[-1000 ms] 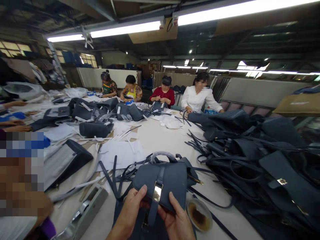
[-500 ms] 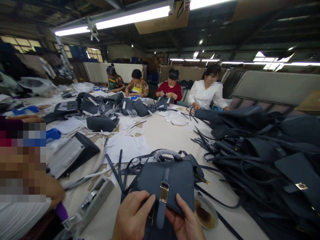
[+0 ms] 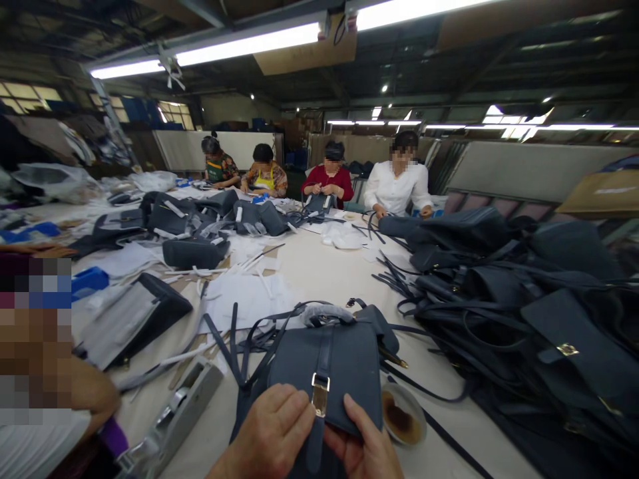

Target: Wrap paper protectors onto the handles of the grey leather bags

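Observation:
A dark blue-grey bag (image 3: pixel 344 362) stands in front of me, with a gold buckle (image 3: pixel 320 395) on its flap strap. My left hand (image 3: pixel 279 429) is closed at the flap's lower edge, its fingertips against the left side of the buckle. With the thumb on the front and the fingers underneath, my right hand (image 3: pixel 364 436) grips the flap's lower right edge. The strap end hangs between both hands. Clear wrapping covers part of the top handle (image 3: pixel 327 313).
Dark bags (image 3: pixel 499 293) are heaped at the right. A dish of brown stuff (image 3: pixel 403 414) sits beside my right hand. A metal tape dispenser (image 3: pixel 174 412) lies at the left, near a person's arm (image 3: pixel 94 386). Several people sit across the table.
The view has shifted slightly to the right. My left hand has moved up to the buckle, and its fingers are closer together. The person in white has turned toward the front.

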{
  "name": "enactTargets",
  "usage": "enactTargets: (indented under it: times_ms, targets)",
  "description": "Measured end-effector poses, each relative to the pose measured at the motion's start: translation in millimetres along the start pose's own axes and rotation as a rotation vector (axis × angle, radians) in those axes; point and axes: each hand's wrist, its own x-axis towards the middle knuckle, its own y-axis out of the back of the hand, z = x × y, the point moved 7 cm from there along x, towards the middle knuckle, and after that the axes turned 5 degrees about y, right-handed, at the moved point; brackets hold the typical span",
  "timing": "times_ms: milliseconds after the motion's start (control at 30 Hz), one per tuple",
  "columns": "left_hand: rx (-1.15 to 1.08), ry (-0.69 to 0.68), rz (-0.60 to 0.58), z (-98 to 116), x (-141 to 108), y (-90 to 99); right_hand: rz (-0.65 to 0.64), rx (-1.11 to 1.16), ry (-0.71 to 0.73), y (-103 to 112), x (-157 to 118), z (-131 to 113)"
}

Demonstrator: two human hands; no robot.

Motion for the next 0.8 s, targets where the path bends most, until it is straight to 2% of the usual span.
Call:
enactTargets:
  times_ms: [133,267,433,533,667,733,800]
  targets:
    - [-0.018,-0.017,-0.193,-1.9,3.5,-12.3,0.027,-0.022,0.041,0.8,-4.5,0.1]
    - [0.018,-0.059,-0.4,-3.6,11.3,-25.4,0.117,-0.161,0.119,15.4,-4.5,-0.7]
    - [0.066,-0.076,-0.518,0.1,29.1,-32.5,0.132,-0.226,0.135,24.7,0.7,3.9]
    - [0.067,-0.041,-0.508,11.5,31.6,-37.8,0.099,-0.151,0.154,26.1,7.0,5.1]
    - [-0.03,0.059,-0.405,24.8,19.2,-44.9,0.123,-0.058,0.137,37.1,12.6,9.9]
    - [-0.168,0.197,-0.326,18.4,13.2,-45.1,0.141,-0.066,0.146,38.7,10.6,10.3]
    - [-0.331,0.412,-0.269,1.4,9.5,-45.9,0.138,-0.108,0.148,34.2,7.1,9.0]
